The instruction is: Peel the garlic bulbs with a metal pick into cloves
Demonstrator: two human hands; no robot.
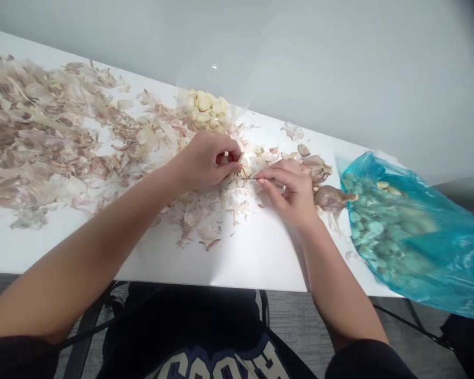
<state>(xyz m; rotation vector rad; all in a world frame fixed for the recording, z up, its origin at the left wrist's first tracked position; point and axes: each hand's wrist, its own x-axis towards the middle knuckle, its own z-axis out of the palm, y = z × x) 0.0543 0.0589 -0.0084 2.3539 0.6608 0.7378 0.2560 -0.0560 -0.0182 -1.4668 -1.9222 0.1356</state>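
While both forearms reach out over a white worktop [221,263] set against a pale grey wall [300,63], the view takes in a grey floor [296,326] below the front edge and a dark printed shirt [205,363] on the person. Left portion of worktop: broad drift of papery garlic skins [35,137], thinning toward the hands and scattered in front of them. Right end: blue plastic bag [403,237] lying on its side and overhanging the edge, filled with cloves that look teal through the film, a few pale ones [383,185] near its mouth. Far side, centre: heap of peeled garlic cloves [205,108] inside a clear plastic bag, just beyond the left hand. Two whole garlic bulbs [318,168] [334,199] sit just beside the right hand, toward the blue bag. Left hand [201,160]: grip curled and closed, fingertips pinching a partly peeled garlic clove [244,171] above the skins, clove largely hidden by the fingers. Right hand [290,195]: grip pressed together on a thin metal blade [256,179], held between thumb and fingers, its point reaching to the clove; whether the point touches the clove cannot be told at this resolution.
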